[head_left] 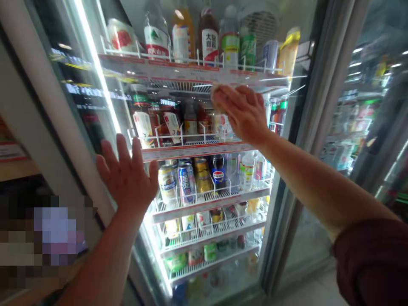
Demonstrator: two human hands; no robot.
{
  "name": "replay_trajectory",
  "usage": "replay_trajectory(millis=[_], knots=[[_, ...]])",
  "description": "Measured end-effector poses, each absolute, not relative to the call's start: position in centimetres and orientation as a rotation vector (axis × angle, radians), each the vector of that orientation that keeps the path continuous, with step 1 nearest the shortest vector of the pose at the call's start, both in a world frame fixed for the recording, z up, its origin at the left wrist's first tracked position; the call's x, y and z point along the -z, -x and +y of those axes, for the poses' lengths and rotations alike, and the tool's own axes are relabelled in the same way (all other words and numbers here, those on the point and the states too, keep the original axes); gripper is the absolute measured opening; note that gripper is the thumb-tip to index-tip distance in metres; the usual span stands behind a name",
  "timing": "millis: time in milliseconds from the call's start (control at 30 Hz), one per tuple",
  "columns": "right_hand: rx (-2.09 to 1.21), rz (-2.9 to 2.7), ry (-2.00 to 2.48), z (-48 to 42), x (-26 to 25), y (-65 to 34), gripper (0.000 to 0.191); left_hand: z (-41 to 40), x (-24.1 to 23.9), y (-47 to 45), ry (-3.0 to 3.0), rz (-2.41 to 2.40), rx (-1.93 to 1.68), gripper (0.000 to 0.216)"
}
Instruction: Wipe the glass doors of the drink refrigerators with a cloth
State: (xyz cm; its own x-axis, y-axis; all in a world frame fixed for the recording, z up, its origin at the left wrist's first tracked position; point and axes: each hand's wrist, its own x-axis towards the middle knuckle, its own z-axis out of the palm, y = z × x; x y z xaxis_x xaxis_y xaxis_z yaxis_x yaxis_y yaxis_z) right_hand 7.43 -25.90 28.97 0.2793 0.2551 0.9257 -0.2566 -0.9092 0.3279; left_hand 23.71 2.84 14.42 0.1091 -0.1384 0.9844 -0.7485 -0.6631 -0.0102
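My left hand (pixel 129 176) is spread flat against the glass door (pixel 236 263) of a drinks fridge, near its left edge, and holds nothing. Higher up and to the right, my right hand (pixel 247 112) presses a pale cloth (pixel 217 98) to the same glass. Its fingers are bent together over the cloth, most of which is hidden and slightly blurred. Behind the glass, just above my right hand, runs the upper shelf's label strip (pixel 197 75). Close to my left hand, also behind the glass, are a white beer can (pixel 167 182) and a blue can (pixel 186 182).
Bottles such as a dark-brown one (pixel 208 36) and an orange one (pixel 182 36) line the top shelf. A Pepsi bottle (pixel 218 172) stands lower down. The metal door frame (pixel 306 140) rises at right, with another glass-fronted fridge (pixel 357 127) beyond it. A blurred-out patch covers the lower left.
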Motion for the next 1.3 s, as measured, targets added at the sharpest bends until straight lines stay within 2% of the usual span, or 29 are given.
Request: replay_trajectory(millis=[67, 133, 200, 267, 400, 467, 567, 633, 767, 800, 967, 1033, 1167, 1200, 1300], knots=[[-1.795, -0.105, -2.076, -28.7, -29.9, -6.5, 0.05, 2.8, -14.5, -23.8, -1.891, -0.858, -1.588, 0.074], [-2.028, -0.331, -1.974, -31.1, -30.6, -5.6, 0.062, 2.8, -14.5, -23.7, -1.89, -0.846, -1.578, 0.073], [-2.144, -0.485, -1.906, -32.3, -29.8, -5.2, 0.061, 2.8, -14.7, -23.6, -1.903, -0.846, -1.561, 0.072], [-2.047, -0.411, -1.947, -32.1, -27.6, -4.9, 0.053, 2.9, -14.8, -23.5, -1.932, -0.844, -1.534, 0.072], [-1.592, 0.081, -2.153, -32.7, -24.3, -3.5, 0.049, 3.0, -15.0, -23.4, -1.968, -0.854, -1.508, 0.073], [-1.677, 0.056, -2.17, -34.9, -24.5, -2.5, 0.049, 3.0, -15.0, -23.5, -1.977, -0.85, -1.495, 0.074], [-2.015, -0.199, -2.062, -37.8, -24.6, -1.8, 0.052, 3.0, -15.2, -23.7, -2.012, -0.818, -1.45, 0.077], [-2.036, -0.19, -2.044, -37.9, -23.0, -1.8, 0.051, 3.1, -15.3, -24.0, -2.048, -0.807, -1.446, 0.079], [-1.532, 0.323, -2.205, -35.6, -19.0, -2.1, 0.046, 3.2, -15.4, -24.3, -2.085, -0.81, -1.427, 0.084], [-1.493, 0.37, -2.206, -35.4, -18.8, -2.1, 0.044, 3.2, -15.4, -24.3, -2.082, -0.809, -1.419, 0.085], [-1.977, -0.028, -2.05, -35.1, -19.7, -3.0, 0.047, 2.7, -15.2, -23.7, -2.019, -0.752, -1.518, 0.083], [-1.944, 0.066, -2.014, -34.0, -18.2, -3.7, 0.047, 2.6, -15.0, -23.9, -2.029, -0.751, -1.542, 0.083], [-1.557, 0.586, -2.012, -31.0, -14.8, -4.6, 0.051, 3.1, -15.0, -24.7, -2.046, -0.755, -1.589, 0.079], [-1.576, 0.616, -2.032, -30.7, -14.6, -4.7, 0.051, 3.2, -15.0, -24.8, -2.052, -0.759, -1.583, 0.078], [-1.931, 0.51, -2.099, -30.4, -15.3, -5.2, 0.044, 2.3, -15.0, -23.4, -1.982, -0.794, -1.572, 0.078]])
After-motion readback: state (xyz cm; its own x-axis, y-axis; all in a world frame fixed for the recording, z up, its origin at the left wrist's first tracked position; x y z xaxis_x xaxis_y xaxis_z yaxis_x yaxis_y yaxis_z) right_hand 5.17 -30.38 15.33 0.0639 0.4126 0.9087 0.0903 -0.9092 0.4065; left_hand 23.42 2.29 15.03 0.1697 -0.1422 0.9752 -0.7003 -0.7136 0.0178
